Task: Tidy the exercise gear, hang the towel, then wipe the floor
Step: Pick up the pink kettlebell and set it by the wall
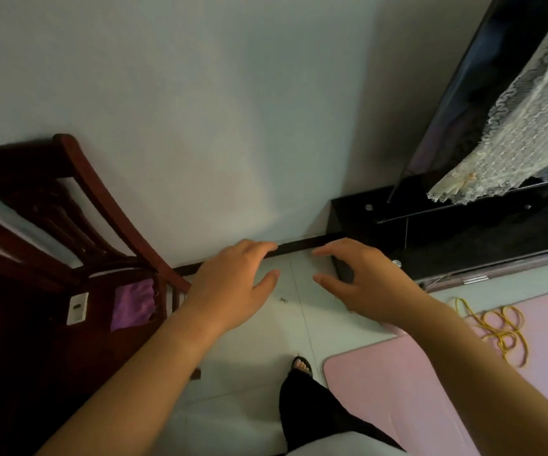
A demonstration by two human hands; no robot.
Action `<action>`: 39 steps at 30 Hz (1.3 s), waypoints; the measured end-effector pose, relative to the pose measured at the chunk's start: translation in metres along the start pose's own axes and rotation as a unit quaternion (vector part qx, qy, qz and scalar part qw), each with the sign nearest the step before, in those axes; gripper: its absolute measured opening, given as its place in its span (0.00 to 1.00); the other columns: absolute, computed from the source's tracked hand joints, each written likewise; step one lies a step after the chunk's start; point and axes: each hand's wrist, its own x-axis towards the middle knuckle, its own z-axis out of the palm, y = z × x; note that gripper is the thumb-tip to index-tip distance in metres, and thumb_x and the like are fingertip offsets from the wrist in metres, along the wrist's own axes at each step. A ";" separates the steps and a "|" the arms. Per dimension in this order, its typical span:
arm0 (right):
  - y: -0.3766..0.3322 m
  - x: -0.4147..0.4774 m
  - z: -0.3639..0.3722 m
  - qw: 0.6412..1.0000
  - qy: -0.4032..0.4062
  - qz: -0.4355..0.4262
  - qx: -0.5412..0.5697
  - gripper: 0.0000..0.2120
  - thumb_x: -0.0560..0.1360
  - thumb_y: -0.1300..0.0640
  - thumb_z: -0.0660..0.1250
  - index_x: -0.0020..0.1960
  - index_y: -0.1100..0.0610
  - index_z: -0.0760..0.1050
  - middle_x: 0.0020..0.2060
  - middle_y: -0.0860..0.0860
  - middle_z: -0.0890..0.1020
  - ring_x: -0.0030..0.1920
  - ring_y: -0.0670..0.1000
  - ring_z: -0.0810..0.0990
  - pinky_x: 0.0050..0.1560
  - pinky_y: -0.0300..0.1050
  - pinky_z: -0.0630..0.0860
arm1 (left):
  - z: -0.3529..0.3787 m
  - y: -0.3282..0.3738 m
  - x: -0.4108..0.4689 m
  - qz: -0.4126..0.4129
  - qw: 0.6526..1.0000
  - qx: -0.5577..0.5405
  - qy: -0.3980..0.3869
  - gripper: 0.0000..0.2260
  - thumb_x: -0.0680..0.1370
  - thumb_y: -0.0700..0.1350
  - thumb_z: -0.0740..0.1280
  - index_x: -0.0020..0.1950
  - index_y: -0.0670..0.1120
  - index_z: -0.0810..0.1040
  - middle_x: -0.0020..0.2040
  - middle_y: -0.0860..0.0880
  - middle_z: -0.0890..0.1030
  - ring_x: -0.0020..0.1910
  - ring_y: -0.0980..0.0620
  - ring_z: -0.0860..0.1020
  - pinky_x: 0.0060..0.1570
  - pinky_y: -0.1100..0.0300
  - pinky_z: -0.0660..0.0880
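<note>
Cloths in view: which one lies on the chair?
The purple cloth, on the dark wooden chair at left; the pale lace cloth drapes over the television at right.

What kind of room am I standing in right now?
Most likely a home living room: a flat-screen TV, partly draped with a lace cloth, sits on a black stand. Beside it are a dark wooden chair and a pink exercise mat with a yellow rope on it.

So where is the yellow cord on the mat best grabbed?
Probably where the loops of the yellow cord cross, from above: it lies flat in loose coils on the pink mat, so a central pinch gathers most strands.
</note>
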 end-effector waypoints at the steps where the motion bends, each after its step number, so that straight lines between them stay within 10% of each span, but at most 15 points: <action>1: 0.005 0.010 -0.004 1.000 0.007 0.010 0.007 0.22 0.74 0.44 0.63 0.67 0.47 0.68 0.64 0.44 0.72 0.61 0.44 0.71 0.62 0.40 0.69 | -0.003 -0.002 0.016 0.005 1.000 0.008 -0.007 0.20 0.79 0.55 0.59 0.70 0.54 0.65 0.66 0.54 0.71 0.61 0.53 0.72 0.57 0.56 0.72; 13: 0.038 0.073 -0.055 0.983 0.117 0.134 0.043 0.23 0.74 0.45 0.66 0.68 0.45 0.67 0.62 0.41 0.71 0.56 0.38 0.70 0.50 0.27 0.63 | -0.022 0.005 0.169 0.148 0.986 0.041 -0.062 0.20 0.79 0.55 0.58 0.70 0.55 0.65 0.67 0.55 0.70 0.63 0.53 0.71 0.57 0.60 0.68; 22: 0.038 0.050 -0.059 0.908 0.250 0.331 0.058 0.22 0.74 0.43 0.64 0.68 0.44 0.67 0.63 0.42 0.72 0.57 0.44 0.73 0.52 0.35 0.68 | -0.012 0.045 0.252 0.340 0.926 0.021 -0.165 0.20 0.79 0.56 0.57 0.71 0.57 0.63 0.68 0.57 0.68 0.58 0.55 0.72 0.54 0.60 0.71; 39: 0.076 -0.066 -0.024 0.824 0.333 0.454 0.062 0.19 0.75 0.45 0.64 0.65 0.46 0.70 0.64 0.43 0.73 0.60 0.45 0.72 0.59 0.39 0.69 | 0.074 0.154 0.214 0.490 0.835 0.035 -0.250 0.20 0.78 0.57 0.58 0.69 0.55 0.67 0.65 0.56 0.71 0.43 0.57 0.68 0.46 0.62 0.70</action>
